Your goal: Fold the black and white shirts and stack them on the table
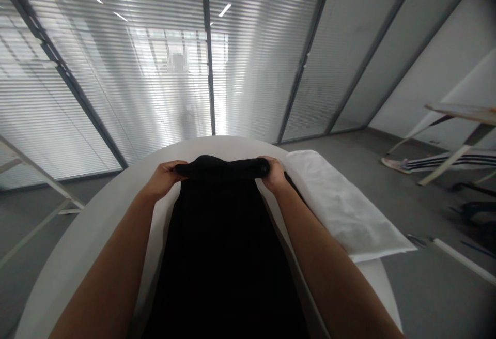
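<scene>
A long piece of black cloth (228,256) lies lengthwise over the round white table, running toward me past the lower edge of the head view. Its far end is gathered into a thick roll (225,167). My left hand (165,179) grips the left end of that roll, fingers closed on it. At the right end, my right hand (274,174) is closed around the roll, its fingers partly hidden behind the cloth. What kind of cloth item it is, I cannot tell.
Folded white fabric (341,204) lies on the right side of the round white table (89,230). Beyond stands a glass wall with blinds (166,91). A pale metal frame (34,173) is at left. At right are another table (465,113) and a person's striped leg (453,160).
</scene>
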{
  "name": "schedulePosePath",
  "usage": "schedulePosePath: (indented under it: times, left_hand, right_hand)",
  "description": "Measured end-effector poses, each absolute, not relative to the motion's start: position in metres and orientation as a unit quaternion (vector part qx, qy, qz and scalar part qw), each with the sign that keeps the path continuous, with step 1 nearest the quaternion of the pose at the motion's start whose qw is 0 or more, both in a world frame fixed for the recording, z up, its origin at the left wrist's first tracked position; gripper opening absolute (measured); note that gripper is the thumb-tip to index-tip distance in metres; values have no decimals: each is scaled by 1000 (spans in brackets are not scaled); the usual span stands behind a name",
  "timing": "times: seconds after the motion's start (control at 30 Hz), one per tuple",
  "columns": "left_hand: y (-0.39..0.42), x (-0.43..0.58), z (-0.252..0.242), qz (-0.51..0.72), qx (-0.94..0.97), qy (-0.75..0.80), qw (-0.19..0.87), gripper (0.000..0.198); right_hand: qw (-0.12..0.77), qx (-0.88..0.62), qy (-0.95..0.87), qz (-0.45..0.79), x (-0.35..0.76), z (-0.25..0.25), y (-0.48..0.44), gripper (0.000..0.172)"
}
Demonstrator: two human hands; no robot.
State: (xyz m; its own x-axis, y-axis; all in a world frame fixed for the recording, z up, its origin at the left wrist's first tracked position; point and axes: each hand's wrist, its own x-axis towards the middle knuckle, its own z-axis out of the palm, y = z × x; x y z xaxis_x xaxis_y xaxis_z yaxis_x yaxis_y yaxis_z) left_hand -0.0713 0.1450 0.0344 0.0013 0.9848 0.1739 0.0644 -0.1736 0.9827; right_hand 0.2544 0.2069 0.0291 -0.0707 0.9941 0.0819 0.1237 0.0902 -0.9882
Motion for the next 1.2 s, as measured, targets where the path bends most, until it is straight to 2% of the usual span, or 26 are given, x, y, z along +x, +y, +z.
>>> schedulePosePath:
  times: [0.13,0.23,0.27,0.37,0.5,0.6,0.67,0.73,0.87,1.03,1.1,1.2]
  left_hand:
    - [144,-80,35,466,635,481,385,18]
    - [144,-87,37,417,697,433,391,18]
    - [145,-87,37,410,709,419,393,19]
    - [146,-81,40,421,689,454,377,20]
    - [150,-65,43,403,582,633,314,31]
    - [150,-58,48,350,504,738,282,34]
    - [146,-56,53,291,487,761,315,35]
    - [141,-53,59,241,495,753,361,40]
    - [135,-48,64,256,514,716,396,54]
    - [141,-50,53,348,486,668,444,51]
    - [145,-53,44,392,498,649,420,54]
    - [152,-58,27,415,565,630,333,53]
  right_hand:
    - [516,-456,-511,514,258,30,208,14]
    - [498,-468,-477,553,256,33,210,3]
    - [488,-478,-479,552,254,34,210,5]
    - [423,-533,-531,506,248,40,207,16]
    - [306,-640,-575,409,242,45,201,20]
    - [244,-674,-581,386,242,49,195,43]
    - [173,-680,-594,393,242,51,191,62]
    - [126,-668,-621,390,243,52,190,73]
    - [146,-596,-713,339,244,46,194,65]
    - [219,-585,-671,400,245,37,202,55]
    - [237,-595,-663,388,246,35,204,51]
    - [201,-614,-698,310,245,29,206,46]
